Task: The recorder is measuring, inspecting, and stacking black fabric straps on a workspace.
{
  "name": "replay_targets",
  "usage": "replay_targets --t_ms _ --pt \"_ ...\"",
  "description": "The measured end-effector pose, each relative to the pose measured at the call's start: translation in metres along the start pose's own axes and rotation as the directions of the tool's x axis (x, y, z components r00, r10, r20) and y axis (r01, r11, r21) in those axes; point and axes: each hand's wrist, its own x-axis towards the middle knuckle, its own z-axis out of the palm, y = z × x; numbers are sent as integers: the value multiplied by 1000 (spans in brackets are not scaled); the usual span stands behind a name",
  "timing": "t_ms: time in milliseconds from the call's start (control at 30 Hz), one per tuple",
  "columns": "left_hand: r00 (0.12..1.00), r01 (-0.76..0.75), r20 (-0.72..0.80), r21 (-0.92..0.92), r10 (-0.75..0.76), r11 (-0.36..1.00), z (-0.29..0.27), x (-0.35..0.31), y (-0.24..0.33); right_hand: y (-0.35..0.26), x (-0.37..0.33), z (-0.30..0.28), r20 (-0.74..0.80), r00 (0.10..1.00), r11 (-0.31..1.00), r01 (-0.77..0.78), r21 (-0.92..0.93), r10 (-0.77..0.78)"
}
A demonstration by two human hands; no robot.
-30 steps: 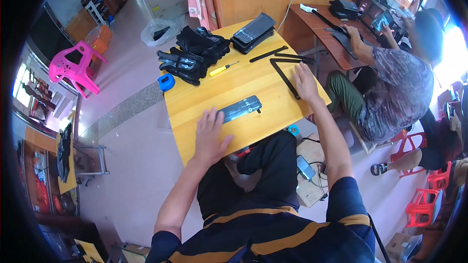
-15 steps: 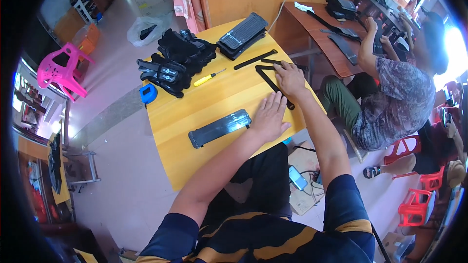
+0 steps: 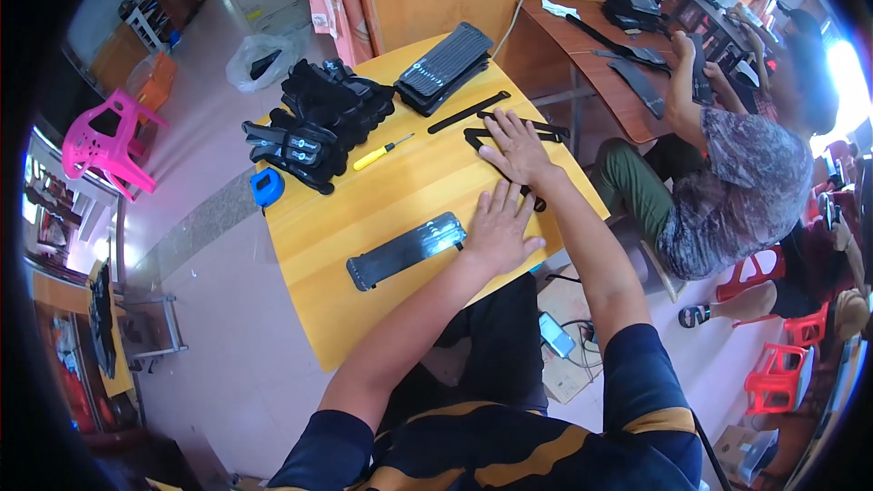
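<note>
My left hand (image 3: 498, 235) lies flat near the right front edge of the yellow wooden table, fingers stretched out and holding nothing. Just beyond it, my right hand (image 3: 522, 155) is spread palm down over black straps (image 3: 472, 137), which it partly hides. Another black strap (image 3: 468, 113) lies straight on the wood to its left. Left of my left hand rests a dark, shiny rectangular panel (image 3: 400, 253). A screwdriver (image 3: 371, 158) with a yellow handle lies farther back. Behind it are a heap of black padded gear with straps (image 3: 336, 105) and a stack of black ribbed pads (image 3: 444, 68).
A blue tape measure (image 3: 266, 187) sits at the table's left edge. To the right, a seated person (image 3: 737, 182) handles a dark piece beside a brown table (image 3: 591, 41). A pink chair (image 3: 109, 141) stands left; red stools (image 3: 777, 377) and a phone (image 3: 556, 335) are at lower right.
My right hand has shifted slightly left over the straps, and its fingers and thumb are more spread. My left hand stays flat, its fingers somewhat farther apart. The whole view has shifted a little.
</note>
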Motion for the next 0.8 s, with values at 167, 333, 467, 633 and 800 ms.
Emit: replay_targets --t_ms 167,333,467,633,800 --pt "997 -12 81 1 12 1000 -11 -14 -5 -1 3 -2 97 994 997 -55 -47 60" --pt "994 -24 109 -5 25 1000 -18 -27 -6 -5 4 -6 115 990 996 -76 -40 80" --pt "995 -28 96 -6 28 1000 -16 -35 -5 -8 5 -6 129 986 994 -97 -45 102" --pt "996 -34 80 9 33 999 -17 -47 -6 -12 6 -9 147 983 994 -101 -47 107" --pt "988 -68 141 9 66 998 -26 -69 1 -11 7 -7 156 982 993 -103 -52 109"
